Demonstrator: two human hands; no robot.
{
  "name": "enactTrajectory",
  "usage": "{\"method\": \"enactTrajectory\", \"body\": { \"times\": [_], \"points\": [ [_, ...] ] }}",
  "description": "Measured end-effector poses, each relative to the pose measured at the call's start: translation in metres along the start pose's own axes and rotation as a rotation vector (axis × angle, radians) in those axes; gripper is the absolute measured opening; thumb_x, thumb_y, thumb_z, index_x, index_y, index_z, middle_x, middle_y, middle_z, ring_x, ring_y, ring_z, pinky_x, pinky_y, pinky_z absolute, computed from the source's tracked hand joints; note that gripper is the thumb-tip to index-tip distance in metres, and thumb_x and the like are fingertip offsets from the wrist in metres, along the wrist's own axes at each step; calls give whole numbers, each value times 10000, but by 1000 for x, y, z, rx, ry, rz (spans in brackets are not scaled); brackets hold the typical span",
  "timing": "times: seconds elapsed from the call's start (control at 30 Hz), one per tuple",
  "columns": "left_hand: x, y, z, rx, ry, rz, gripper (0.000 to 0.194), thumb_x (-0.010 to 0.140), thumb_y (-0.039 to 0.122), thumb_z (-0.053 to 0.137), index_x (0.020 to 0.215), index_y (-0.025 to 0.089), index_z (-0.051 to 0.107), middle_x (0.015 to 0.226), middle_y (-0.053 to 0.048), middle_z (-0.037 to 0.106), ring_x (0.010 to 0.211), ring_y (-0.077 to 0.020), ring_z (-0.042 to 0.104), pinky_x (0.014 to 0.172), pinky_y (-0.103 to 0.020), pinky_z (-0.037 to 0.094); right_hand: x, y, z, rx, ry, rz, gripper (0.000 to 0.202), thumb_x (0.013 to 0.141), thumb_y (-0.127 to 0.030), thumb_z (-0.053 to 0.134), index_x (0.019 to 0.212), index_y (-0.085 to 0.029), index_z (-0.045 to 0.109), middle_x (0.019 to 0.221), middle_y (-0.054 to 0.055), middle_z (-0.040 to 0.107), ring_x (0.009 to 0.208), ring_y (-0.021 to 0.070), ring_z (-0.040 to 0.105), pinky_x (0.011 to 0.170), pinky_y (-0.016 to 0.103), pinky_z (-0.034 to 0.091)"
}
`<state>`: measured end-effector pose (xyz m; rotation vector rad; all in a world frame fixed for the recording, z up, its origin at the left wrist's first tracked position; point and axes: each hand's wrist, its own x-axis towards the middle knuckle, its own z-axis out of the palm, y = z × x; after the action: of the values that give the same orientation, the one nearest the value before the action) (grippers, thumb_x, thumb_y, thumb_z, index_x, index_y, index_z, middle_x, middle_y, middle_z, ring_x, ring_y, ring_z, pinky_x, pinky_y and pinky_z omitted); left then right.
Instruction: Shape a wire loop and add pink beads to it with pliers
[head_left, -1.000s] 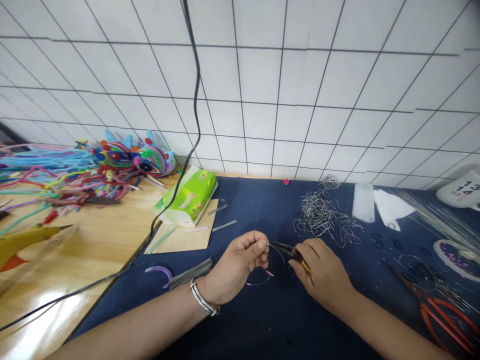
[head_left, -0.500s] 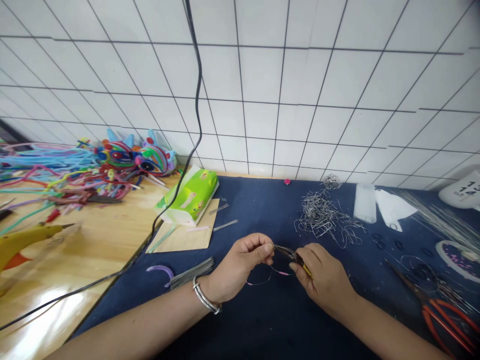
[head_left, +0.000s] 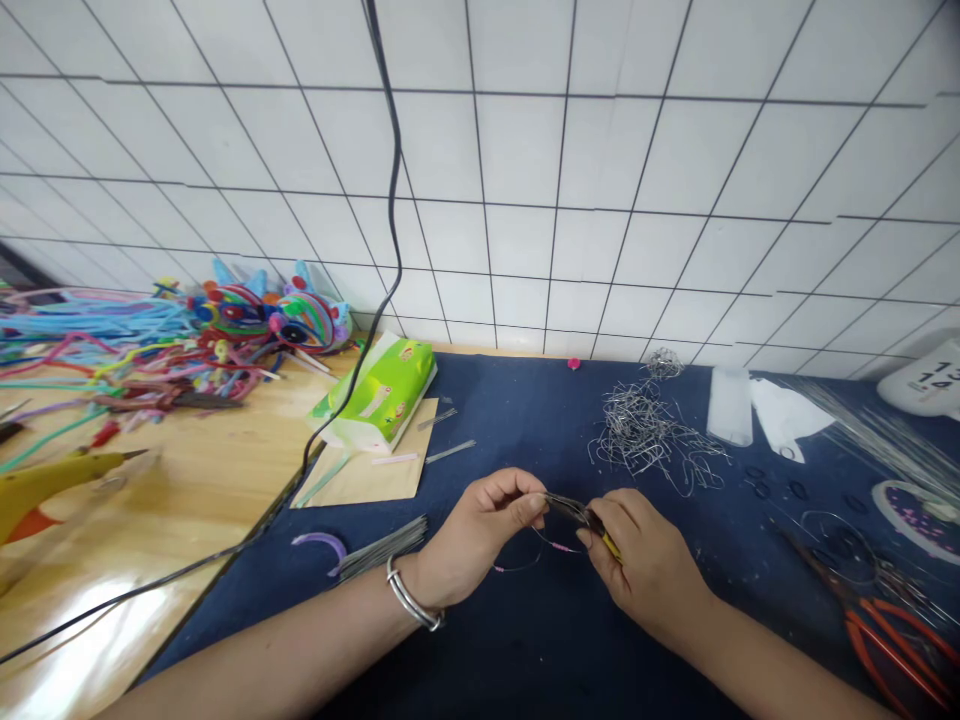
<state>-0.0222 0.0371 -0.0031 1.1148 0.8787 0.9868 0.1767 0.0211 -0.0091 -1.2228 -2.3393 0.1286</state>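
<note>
Two hands work close together over a dark cloth (head_left: 480, 650). Our left hand (head_left: 499, 525) pinches a thin wire (head_left: 517, 569) between thumb and fingertips; our right hand (head_left: 637, 545) is wrapped around the pliers (head_left: 577, 511). A second ago we had a gap between the pliers' tips and our left fingertips. Now the tips reach those fingertips, and the pink beads (head_left: 561, 547) on the wire hang between our hands, below the pliers, rather than just under the left one. We judge that both hands now serve the same end of the wire; whether the jaws bite it is too small to tell. The wire's loop dips below our left fingers. Beyond our right hand lies a wire heap (head_left: 637, 430); to its right, scissors (head_left: 885, 630); beside our left wrist, a bundle of rods (head_left: 386, 546).
</note>
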Motion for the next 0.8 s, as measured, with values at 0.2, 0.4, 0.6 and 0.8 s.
{"method": "enactTrajectory", "body": {
  "times": [0.2, 0.4, 0.6, 0.8],
  "points": [
    [-1, 3, -1, 139, 25, 105, 128, 807, 262, 558, 772, 138, 556, 707, -7, 532, 666, -109, 476, 649, -242, 379, -1, -2, 0, 36, -32, 36, 144, 851, -209, 408, 890, -151, 534, 827, 78, 511, 770, 178, 492, 687, 337, 436],
    [-3, 5, 0, 231, 36, 167, 126, 821, 249, 534, 751, 145, 545, 712, -3, 508, 656, -106, 455, 624, -236, 371, -2, -3, 1, 32, -29, 40, 150, 855, -215, 397, 875, -148, 529, 806, 72, 500, 741, 172, 487, 657, 324, 433],
    [-3, 4, 0, 228, 20, 138, 138, 830, 267, 522, 776, 142, 544, 706, -7, 519, 662, -111, 467, 635, -242, 375, -4, -1, 4, 33, -46, 42, 161, 862, -224, 389, 868, -146, 530, 798, 69, 489, 725, 166, 472, 639, 309, 418],
    [-2, 0, -1, 174, -22, 118, 161, 838, 285, 516, 784, 134, 530, 689, -4, 519, 653, -103, 471, 641, -245, 372, -3, 4, 4, 84, -58, 5, 144, 863, -210, 392, 864, -145, 521, 784, 59, 485, 714, 156, 459, 633, 296, 404]
  ]
}}
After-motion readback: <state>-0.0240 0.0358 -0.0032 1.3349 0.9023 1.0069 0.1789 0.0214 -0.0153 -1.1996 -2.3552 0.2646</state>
